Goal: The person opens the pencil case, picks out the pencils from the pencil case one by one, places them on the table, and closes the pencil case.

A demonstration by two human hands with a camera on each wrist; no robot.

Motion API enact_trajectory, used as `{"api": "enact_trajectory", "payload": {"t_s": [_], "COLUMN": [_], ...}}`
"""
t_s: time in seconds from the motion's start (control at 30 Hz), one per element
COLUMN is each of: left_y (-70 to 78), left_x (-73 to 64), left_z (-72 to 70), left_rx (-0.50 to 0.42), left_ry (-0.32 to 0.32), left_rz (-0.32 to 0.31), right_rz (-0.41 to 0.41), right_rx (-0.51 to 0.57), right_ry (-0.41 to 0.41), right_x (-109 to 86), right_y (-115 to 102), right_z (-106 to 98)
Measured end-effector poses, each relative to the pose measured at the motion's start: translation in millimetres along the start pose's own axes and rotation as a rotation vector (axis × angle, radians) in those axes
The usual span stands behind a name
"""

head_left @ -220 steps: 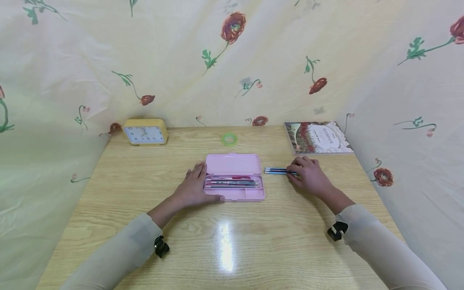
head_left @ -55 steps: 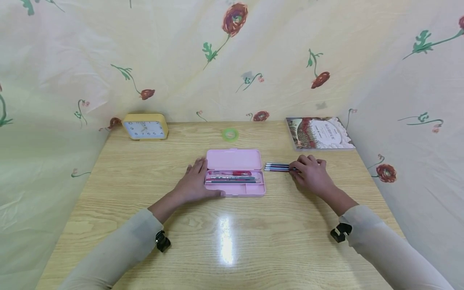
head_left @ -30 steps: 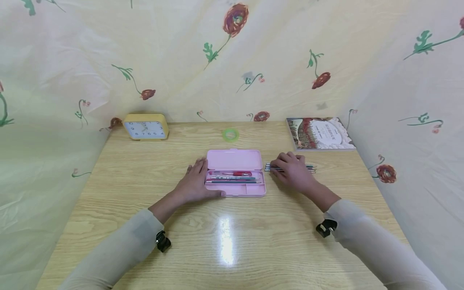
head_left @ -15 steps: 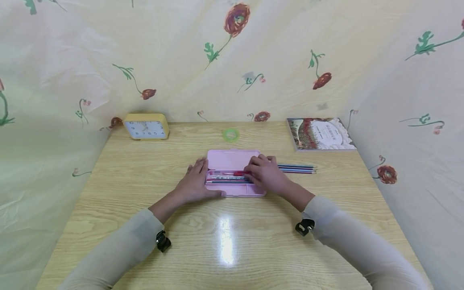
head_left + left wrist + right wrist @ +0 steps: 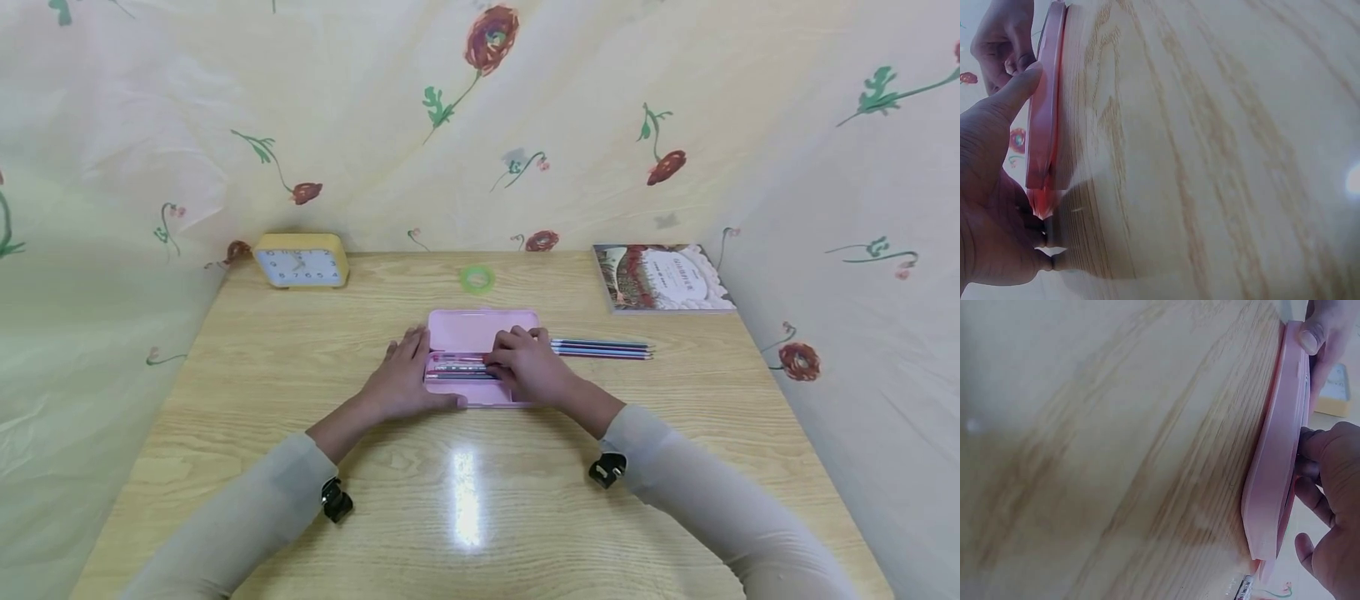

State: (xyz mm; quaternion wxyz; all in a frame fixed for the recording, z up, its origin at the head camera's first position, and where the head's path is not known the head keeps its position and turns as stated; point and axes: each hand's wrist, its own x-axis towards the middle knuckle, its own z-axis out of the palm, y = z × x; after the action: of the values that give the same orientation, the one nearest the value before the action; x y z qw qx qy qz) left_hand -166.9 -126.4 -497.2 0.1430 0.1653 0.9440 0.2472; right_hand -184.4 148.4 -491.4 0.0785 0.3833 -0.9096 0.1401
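An open pink pencil case (image 5: 480,393) lies on the table with its lid (image 5: 472,329) folded back. Several pens and pencils (image 5: 459,371) lie in its long back compartment. My left hand (image 5: 397,383) rests against the case's left end, its thumb straight along the front rim and its fingers at the back left corner. Over the right half of the case is my right hand (image 5: 528,365), fingertips bent down among the pens and covering part of them. I cannot tell whether it pinches one. Several loose pencils (image 5: 603,348) lie side by side just right of the case.
A yellow clock (image 5: 302,261) stands at the back left of the wooden table (image 5: 360,517). Behind the case lies a roll of green tape (image 5: 477,279). A book (image 5: 663,279) is at the back right. Flowered cloth (image 5: 375,125) hangs behind the table.
My right hand has left the loose pencils, moved left over the case and lowered its fingers among the pens. The pencils remain on the table. The left hand has stayed at the case.
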Motion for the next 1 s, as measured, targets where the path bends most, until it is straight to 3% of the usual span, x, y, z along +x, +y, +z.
{"api": "enact_trajectory", "payload": {"t_s": [0.27, 0.6, 1.0], "left_y": [1.6, 0.3, 0.4], "left_x": [-0.8, -0.8, -1.2], "left_z": [-2.3, -1.1, -1.2], "left_rx": [-0.002, -0.013, -0.015], "left_ry": [0.003, 0.007, 0.013], "left_rz": [0.007, 0.006, 0.010], "right_rz": [0.005, -0.001, -0.055], "right_rx": [-0.042, -0.077, -0.112], "right_ry": [-0.041, -0.037, 0.060], "right_x": [2.3, 5.7, 4.8], "right_y": [-4.1, -8.1, -1.8], "right_z": [-2.0, -1.6, -1.8]}}
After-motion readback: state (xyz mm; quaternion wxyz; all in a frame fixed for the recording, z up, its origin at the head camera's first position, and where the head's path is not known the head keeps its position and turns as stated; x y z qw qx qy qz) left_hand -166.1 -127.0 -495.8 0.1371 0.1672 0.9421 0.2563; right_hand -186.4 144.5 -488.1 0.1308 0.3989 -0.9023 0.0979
